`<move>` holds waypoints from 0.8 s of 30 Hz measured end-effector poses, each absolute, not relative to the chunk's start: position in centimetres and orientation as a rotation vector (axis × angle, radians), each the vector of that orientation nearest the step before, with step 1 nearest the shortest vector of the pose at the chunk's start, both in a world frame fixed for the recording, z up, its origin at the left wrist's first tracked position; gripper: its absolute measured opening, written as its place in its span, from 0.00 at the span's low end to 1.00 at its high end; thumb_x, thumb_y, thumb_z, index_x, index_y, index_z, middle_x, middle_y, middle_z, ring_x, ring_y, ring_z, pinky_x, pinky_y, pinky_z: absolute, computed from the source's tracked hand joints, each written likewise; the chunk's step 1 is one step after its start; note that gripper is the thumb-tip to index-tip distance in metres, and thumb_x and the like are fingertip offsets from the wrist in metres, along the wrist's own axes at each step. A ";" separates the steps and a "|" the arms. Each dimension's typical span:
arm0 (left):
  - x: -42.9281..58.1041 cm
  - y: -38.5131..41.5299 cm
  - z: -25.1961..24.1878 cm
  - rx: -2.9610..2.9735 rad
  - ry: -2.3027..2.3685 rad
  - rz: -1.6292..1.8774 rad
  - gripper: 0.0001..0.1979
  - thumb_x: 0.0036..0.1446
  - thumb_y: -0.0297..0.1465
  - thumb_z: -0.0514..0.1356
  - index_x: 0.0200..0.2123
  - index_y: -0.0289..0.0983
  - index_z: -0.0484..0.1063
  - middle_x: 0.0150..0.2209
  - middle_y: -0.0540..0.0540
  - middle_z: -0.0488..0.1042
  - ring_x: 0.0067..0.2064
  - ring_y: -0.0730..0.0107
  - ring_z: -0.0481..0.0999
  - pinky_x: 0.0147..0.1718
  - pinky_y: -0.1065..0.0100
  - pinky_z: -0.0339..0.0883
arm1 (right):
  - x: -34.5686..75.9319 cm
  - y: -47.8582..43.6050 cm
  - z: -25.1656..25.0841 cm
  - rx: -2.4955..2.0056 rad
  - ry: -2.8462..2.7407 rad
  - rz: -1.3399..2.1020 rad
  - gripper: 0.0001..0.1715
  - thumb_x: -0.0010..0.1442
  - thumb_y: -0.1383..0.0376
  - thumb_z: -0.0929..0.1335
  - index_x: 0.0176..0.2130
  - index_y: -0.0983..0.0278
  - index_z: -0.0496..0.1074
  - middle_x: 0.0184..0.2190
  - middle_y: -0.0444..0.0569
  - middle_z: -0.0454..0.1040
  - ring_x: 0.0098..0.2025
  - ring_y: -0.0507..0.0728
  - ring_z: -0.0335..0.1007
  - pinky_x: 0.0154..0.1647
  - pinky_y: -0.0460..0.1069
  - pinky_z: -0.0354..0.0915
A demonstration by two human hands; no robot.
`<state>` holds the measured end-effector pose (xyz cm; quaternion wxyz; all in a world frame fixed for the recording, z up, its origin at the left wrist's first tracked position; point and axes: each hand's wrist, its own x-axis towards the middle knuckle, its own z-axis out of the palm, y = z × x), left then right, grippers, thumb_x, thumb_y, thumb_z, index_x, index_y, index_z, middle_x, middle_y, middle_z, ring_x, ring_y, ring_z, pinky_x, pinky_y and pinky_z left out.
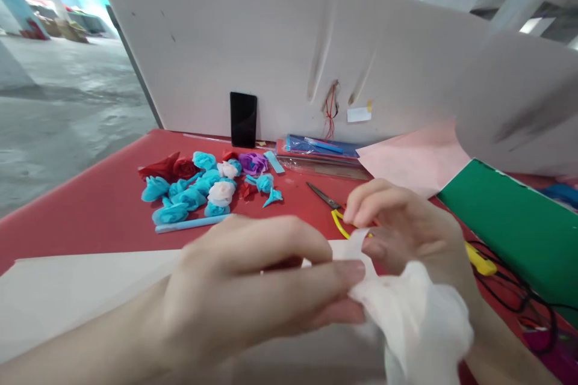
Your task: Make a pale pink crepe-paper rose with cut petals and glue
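Close to the camera, my left hand (pixel 253 286) pinches a strip of white crepe paper (pixel 415 319) between thumb and fingers. My right hand (pixel 406 228) is closed on the same paper from the right, its fingers curled over the strip's top edge. The paper bunches into a soft crumpled wad below both hands. A large white sheet (pixel 67 295) lies flat on the red table (pixel 90 204) under my left forearm.
A cluster of blue, red, white and purple paper flowers (pixel 203 186) lies mid-table beside a blue paper stick (pixel 192 224). Yellow-handled scissors (pixel 327 201) rest behind my hands. A black phone (pixel 243 120) leans on the white partition. Pink paper (pixel 415 159), green paper (pixel 519 228), packaged sheets (pixel 320 147), black cable (pixel 528 301).
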<state>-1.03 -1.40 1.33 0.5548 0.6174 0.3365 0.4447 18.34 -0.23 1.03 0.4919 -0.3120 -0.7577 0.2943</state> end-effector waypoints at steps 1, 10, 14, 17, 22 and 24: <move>-1.2 -1.6 1.2 1.540 0.808 1.064 0.03 0.40 0.35 0.69 0.24 0.49 0.80 0.19 0.50 0.69 0.20 0.71 0.62 0.19 0.67 0.56 | 18.6 0.1 1.3 -0.797 -1.814 0.753 0.06 0.54 0.67 0.69 0.35 0.60 0.69 0.33 0.43 0.68 0.34 0.51 0.63 0.32 0.46 0.61; -1.0 0.2 1.4 1.904 0.813 1.476 0.09 0.51 0.26 0.62 0.22 0.42 0.76 0.22 0.52 0.72 0.22 0.75 0.68 0.19 0.75 0.60 | 18.4 -0.6 2.0 -1.170 -1.896 0.839 0.12 0.55 0.67 0.68 0.21 0.63 0.71 0.20 0.39 0.67 0.21 0.46 0.58 0.19 0.40 0.54; -0.4 1.1 1.2 1.748 0.909 1.375 0.11 0.51 0.27 0.61 0.17 0.38 0.72 0.21 0.52 0.70 0.23 0.76 0.64 0.19 0.76 0.58 | 16.0 -2.5 1.1 -1.151 -1.727 0.599 0.08 0.50 0.71 0.69 0.21 0.65 0.71 0.15 0.39 0.64 0.18 0.45 0.57 0.16 0.40 0.55; 0.0 1.7 0.4 1.662 0.979 1.335 0.15 0.51 0.27 0.61 0.14 0.36 0.68 0.18 0.54 0.66 0.21 0.79 0.59 0.17 0.76 0.54 | 14.9 -3.5 0.3 -1.040 -1.717 0.310 0.07 0.50 0.72 0.69 0.21 0.66 0.71 0.15 0.40 0.64 0.17 0.45 0.56 0.16 0.41 0.54; 0.5 2.6 -0.8 1.535 0.925 1.235 0.18 0.53 0.29 0.60 0.12 0.36 0.67 0.15 0.56 0.56 0.19 0.80 0.50 0.14 0.75 0.46 | 14.9 -2.6 -1.7 -1.023 -1.759 0.099 0.04 0.54 0.72 0.68 0.30 0.67 0.75 0.17 0.40 0.63 0.18 0.44 0.54 0.19 0.41 0.55; 0.6 2.6 -1.1 1.509 0.902 1.223 0.16 0.53 0.30 0.60 0.14 0.37 0.70 0.16 0.56 0.58 0.19 0.80 0.50 0.14 0.75 0.46 | 15.1 -1.8 -2.5 -1.091 -1.716 0.060 0.05 0.55 0.71 0.68 0.31 0.66 0.76 0.17 0.39 0.62 0.19 0.45 0.54 0.19 0.42 0.55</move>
